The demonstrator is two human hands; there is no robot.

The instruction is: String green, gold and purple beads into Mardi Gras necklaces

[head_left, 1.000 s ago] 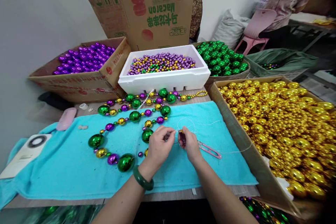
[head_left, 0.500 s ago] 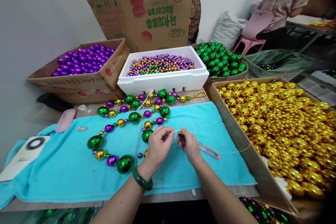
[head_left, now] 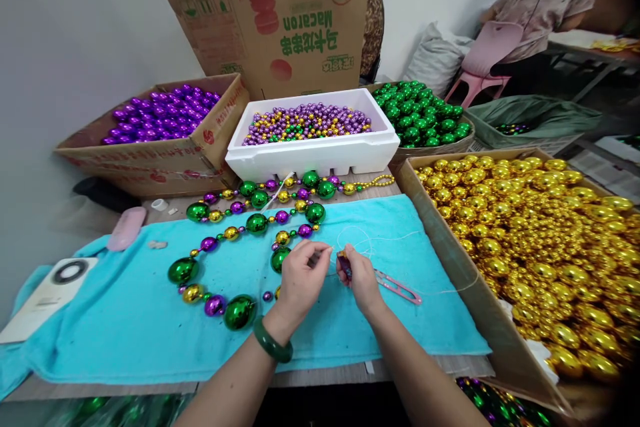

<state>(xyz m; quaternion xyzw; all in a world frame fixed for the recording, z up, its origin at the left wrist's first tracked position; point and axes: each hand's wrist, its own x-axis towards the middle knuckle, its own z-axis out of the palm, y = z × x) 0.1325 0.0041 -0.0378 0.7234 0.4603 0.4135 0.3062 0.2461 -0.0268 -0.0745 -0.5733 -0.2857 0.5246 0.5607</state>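
My left hand (head_left: 303, 275) pinches the thin white string between thumb and forefinger, over the blue towel (head_left: 125, 320). Close beside it, my right hand (head_left: 361, 277) is closed around small gold and purple beads (head_left: 344, 263), partly hidden by the fingers. A loop of white string (head_left: 371, 242) lies behind the right hand. Past that hand extends a pink slotted tool (head_left: 403, 289); its other end is hidden. The bead garland (head_left: 257, 223), of green, purple and gold balls, winds across the towel and passes behind my left hand. A green bangle (head_left: 273, 340) circles my left wrist.
Purple balls fill a carton (head_left: 195, 153) at left. Small beads lie in a white foam box (head_left: 310, 155); green balls (head_left: 423, 113) sit behind. A carton (head_left: 450, 267) of gold balls flanks the right side. A pink dish (head_left: 127, 228) rests left. A seated person (head_left: 555, 7) is farther back.
The view has shifted very slightly. Both hands keep nearly the same pose, with the fingertips close together at the string and beads.
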